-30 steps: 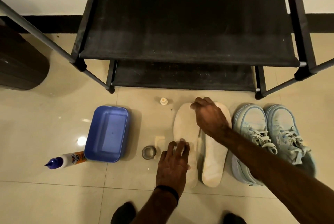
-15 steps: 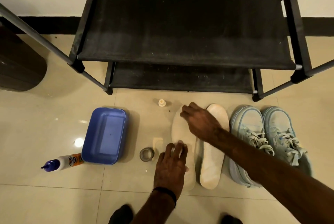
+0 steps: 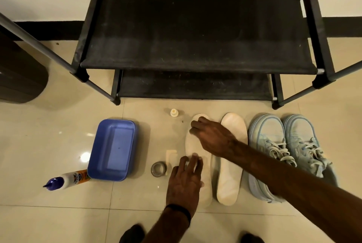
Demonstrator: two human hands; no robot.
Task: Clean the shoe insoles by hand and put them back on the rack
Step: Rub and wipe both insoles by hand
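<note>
Lying flat on the floor in front of the rack (image 3: 197, 33), beside the shoes (image 3: 284, 152): both insoles, left insole (image 3: 195, 148) and right insole (image 3: 231, 156). Pressing left insole with left hand (image 3: 184, 182), fingers straight; rubbing toe end with right hand (image 3: 211, 137), fingers curled, contents not discernible. Cleaning apparently underway; returning to rack outstanding.

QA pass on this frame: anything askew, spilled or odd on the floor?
Minor only. The glue bottle lies on its side, touching the blue tub. A small loose cap stands apart near the rack. No spill is visible. Both hands rest on the left insole.
</note>
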